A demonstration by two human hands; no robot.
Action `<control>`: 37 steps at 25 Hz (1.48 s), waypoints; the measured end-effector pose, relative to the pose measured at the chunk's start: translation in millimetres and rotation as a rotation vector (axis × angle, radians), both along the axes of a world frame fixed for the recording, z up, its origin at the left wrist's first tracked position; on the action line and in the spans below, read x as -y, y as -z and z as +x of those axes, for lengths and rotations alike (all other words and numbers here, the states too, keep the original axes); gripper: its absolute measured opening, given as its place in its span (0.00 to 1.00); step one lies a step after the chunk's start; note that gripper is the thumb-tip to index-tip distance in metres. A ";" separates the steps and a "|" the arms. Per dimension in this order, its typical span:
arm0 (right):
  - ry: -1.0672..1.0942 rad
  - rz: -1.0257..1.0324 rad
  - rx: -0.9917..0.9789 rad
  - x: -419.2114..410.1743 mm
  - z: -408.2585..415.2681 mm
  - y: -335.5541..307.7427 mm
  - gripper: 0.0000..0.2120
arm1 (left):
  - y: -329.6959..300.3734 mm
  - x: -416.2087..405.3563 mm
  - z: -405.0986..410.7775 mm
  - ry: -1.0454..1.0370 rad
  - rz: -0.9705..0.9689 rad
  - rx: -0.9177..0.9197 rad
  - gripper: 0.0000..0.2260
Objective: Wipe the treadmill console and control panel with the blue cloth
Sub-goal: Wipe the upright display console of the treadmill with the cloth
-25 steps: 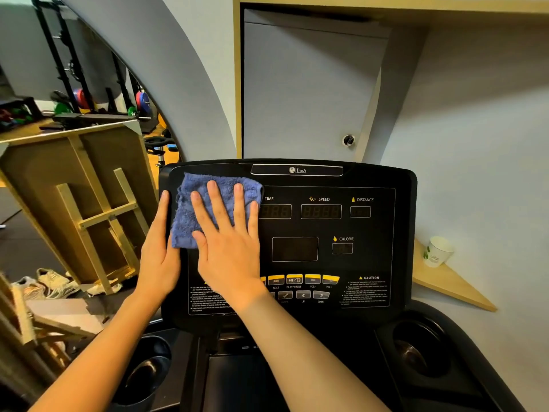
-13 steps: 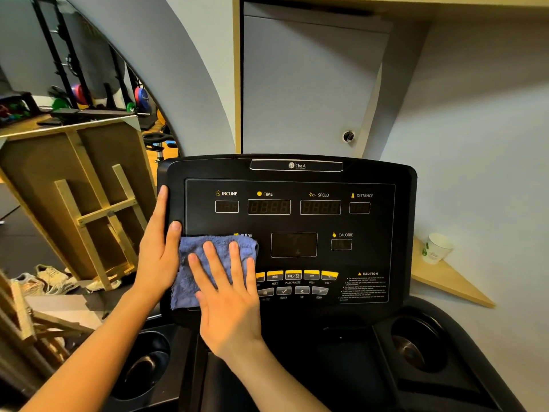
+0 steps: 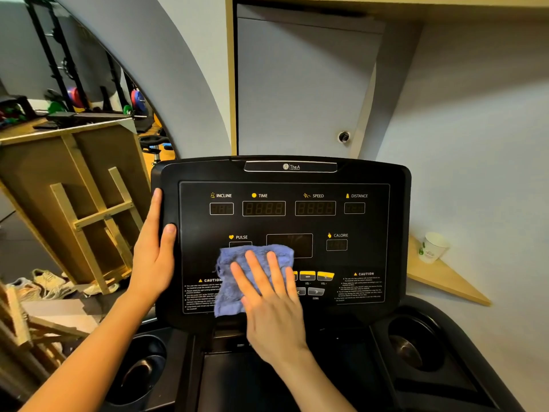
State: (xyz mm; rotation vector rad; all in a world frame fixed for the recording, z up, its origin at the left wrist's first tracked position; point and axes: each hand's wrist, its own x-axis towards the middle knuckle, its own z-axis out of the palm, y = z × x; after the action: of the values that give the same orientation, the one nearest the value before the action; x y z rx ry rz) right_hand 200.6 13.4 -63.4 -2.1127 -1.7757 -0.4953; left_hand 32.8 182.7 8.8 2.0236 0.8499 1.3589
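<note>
The black treadmill console [image 3: 398, 203] fills the middle of the view, with its control panel [image 3: 365, 257] of dark displays and yellow buttons. A blue cloth [image 3: 231, 281] lies flat on the lower middle of the panel, covering some buttons. My right hand [image 3: 270, 301] presses on the cloth with fingers spread flat. My left hand [image 3: 154, 251] grips the console's left edge, thumb on the front face.
Cup holders sit below the console at left [image 3: 139, 373] and right [image 3: 413, 343]. A paper cup [image 3: 432, 248] stands on a wooden corner shelf [image 3: 445, 281] at the right. A tilted wooden frame [image 3: 83, 203] and shoes [image 3: 47, 283] are at the left.
My right hand has slid the cloth from the panel's upper left down to the lower left, then rightward to the lower middle. My left hand stays on the console's edge.
</note>
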 end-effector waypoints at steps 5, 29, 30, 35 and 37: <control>0.093 0.017 0.051 31.6 46.1 5.6 0.35 | -2.0 3.6 2.5 -0.004 -0.012 -0.007 0.27; 0.327 0.170 -0.029 5.9 145.0 -77.8 0.30 | -3.7 4.7 3.0 -0.018 -0.024 -0.012 0.28; 0.341 0.178 -0.038 3.3 142.1 -78.9 0.30 | -4.0 4.8 3.0 -0.017 -0.028 -0.011 0.28; 0.386 0.198 -0.088 -8.0 130.3 -83.6 0.30 | -5.9 6.0 3.4 -0.004 -0.030 -0.008 0.28; 0.382 0.207 -0.096 -11.2 125.5 -86.0 0.29 | -5.8 5.9 3.3 -0.005 -0.033 -0.004 0.27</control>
State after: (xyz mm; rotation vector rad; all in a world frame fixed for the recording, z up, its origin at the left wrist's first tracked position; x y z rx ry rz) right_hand 326.1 24.6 22.5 -2.2859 -1.2126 -0.6315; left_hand 36.1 176.9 14.6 2.0011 0.8744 1.3360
